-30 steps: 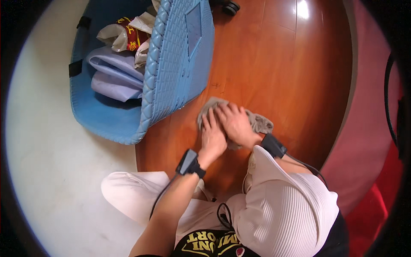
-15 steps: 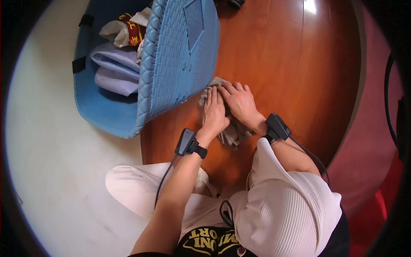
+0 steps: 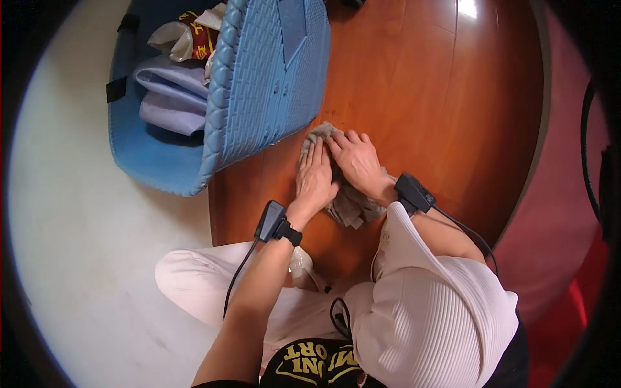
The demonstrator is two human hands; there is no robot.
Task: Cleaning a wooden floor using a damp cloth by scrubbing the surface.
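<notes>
Hands are pressed flat, fingers straight, on a grey cloth [image 3: 346,197] lying on the wooden table [image 3: 453,129] (beside a blue basket [image 3: 272,97]); the left hand [image 3: 315,178] and right hand [image 3: 356,161] have been drawn closer together than a moment earlier.

One package in view: a crumpled bag [image 3: 184,35], cream with a red and yellow printed panel, lying inside the blue basket [image 3: 155,165] at its upper end. Rests just above the folded pale lilac cloth [image 3: 169,97] in that basket, touching it. Tucked against the inner side of the basket's quilted blue lid [image 3: 272,77], which partly covers its right edge. Lettering too small and creased to read. No labels, signs or screens elsewhere around the basket.
</notes>
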